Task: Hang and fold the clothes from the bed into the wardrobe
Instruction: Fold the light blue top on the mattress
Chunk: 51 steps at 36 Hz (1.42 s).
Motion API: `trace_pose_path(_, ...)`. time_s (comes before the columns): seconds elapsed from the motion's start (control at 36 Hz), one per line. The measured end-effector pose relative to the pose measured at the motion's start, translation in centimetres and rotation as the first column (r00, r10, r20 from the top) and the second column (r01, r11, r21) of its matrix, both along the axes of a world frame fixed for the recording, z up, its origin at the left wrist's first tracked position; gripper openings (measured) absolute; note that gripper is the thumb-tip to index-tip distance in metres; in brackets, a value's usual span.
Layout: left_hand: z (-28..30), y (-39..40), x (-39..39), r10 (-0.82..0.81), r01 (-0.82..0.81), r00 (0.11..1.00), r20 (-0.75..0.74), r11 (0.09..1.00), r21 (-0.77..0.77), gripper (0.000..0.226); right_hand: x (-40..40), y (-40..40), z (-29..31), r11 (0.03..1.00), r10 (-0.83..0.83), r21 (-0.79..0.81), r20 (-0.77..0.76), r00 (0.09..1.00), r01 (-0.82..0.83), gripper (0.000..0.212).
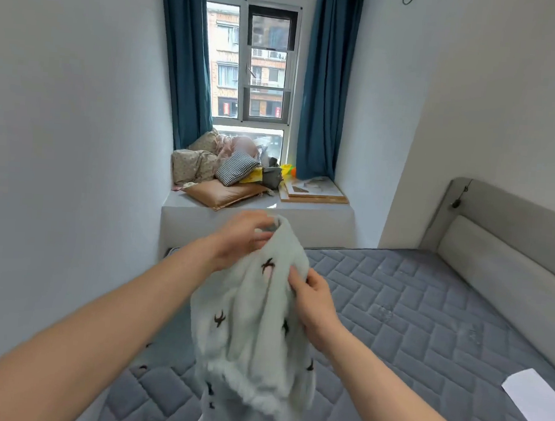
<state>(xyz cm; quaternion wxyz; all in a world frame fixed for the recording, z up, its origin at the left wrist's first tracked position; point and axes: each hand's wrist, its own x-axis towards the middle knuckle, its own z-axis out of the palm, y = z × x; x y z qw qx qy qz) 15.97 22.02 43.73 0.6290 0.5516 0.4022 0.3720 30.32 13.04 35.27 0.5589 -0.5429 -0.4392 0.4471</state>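
Your left hand [237, 240] grip: fingers curled, pinching top edge of garment [254, 324]. Your right hand [315, 304] grip: thumb and fingers pinching garment's right side, lower down. Garment pale mint, fluffy, dark stitched marks; held up in air over bed's [426, 321] left edge, lower part hanging, blurred. White paper [539, 407] near bed's right edge, well apart from garment. Pillows [219, 172] piled on window ledge [302, 212] past bed's far edge.
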Motion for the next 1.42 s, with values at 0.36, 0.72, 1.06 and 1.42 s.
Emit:
trace_pose_path(0.36, -16.9, -13.6, -3.7, 0.49, 0.322, 0.703, -0.515, 0.426, 0.846, 0.111, -0.7, 2.9, 3.0, 0.966, -0.055, -0.258, -0.322, 0.945, -0.031, 0.026)
trace_pose_path(0.72, -8.0, -4.8, -6.1, 0.352, -0.042, 0.788, -0.506, 0.85, 0.526, 0.022, 4.0, -0.7, -0.2, 0.905, 0.002, -0.425, 0.064, 0.998, 0.026, 0.076)
trace_pose_path(1.06, -4.3, -3.2, 1.0, 0.086, 0.231, 0.693, -0.716, 0.914, 0.332, 0.029, -0.2, -5.8, -2.8, 0.988, 0.137, -0.125, 0.501, 0.855, -0.085, 0.058)
trace_pose_path(1.42, -5.7, -2.0, 0.3, 0.047, 0.072, 0.841, -0.539, 0.977, 0.199, 0.041, 0.1, -4.6, -3.2, 0.933, 0.314, -0.28, 0.317, 0.895, -0.228, 0.081)
